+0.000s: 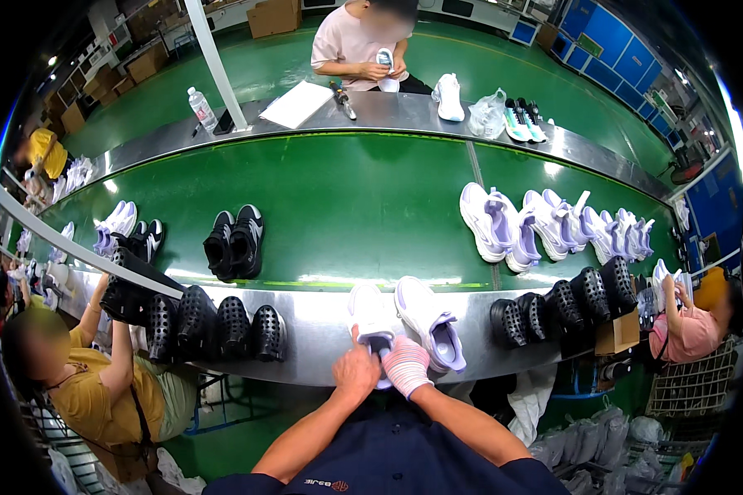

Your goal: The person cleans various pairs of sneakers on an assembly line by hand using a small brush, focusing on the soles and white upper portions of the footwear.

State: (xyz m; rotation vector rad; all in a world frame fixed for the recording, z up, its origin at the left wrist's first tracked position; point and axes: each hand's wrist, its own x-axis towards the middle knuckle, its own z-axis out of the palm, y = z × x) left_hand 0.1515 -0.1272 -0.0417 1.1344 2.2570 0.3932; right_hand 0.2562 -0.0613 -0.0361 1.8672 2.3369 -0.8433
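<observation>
A white and lavender sneaker [370, 312] sits on the near steel ledge, toe pointing away from me. My bare left hand [356, 370] grips the left side of its opening, fingers curled at the collar. Against the right side of the same opening is my right hand [407, 366], in a white and red striped glove, its fingers bent at the collar. The fingertips of both hands are partly hidden in the shoe. Just right of it, apart from my hands, rests a matching sneaker [428, 323] with its opening toward me.
Black studded shoe lasts [223, 326] stand left on the steel ledge [322, 346], with more lasts [563, 304] at right. The green belt [363, 206] carries black sneakers [235, 243] and several white-lavender sneakers [545, 219]. People work opposite and on both sides.
</observation>
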